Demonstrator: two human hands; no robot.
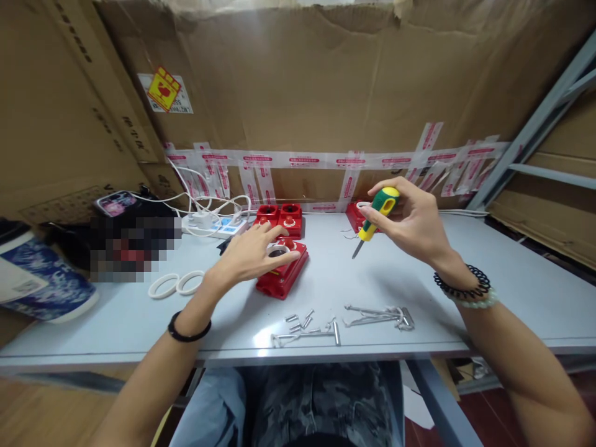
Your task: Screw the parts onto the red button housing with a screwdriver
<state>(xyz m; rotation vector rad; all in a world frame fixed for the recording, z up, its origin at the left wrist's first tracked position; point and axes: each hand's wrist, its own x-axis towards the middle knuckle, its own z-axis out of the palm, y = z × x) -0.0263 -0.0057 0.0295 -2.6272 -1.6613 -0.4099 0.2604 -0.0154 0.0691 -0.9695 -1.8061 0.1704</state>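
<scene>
My right hand (412,223) is closed around the green and yellow handle of a screwdriver (372,217). The screwdriver's tip points down and to the left, above the table. My left hand (246,253) is spread over a red box (279,282) with a round opening and a white ring, its thumb reaching across the top. Whether the fingers touch the box or hover just above it I cannot tell. Behind that hand stand two more red boxes (292,226) side by side, partly covered by the fingers. Another red box (354,214) is partly hidden behind the screwdriver.
Near the front edge lie several small metal pins (307,321) and T-shaped metal rods (335,334). Two white rings (164,286) lie left of my forearm. A power strip (216,228) with white cables, a patterned cup (44,273) and cardboard (298,81) border the table.
</scene>
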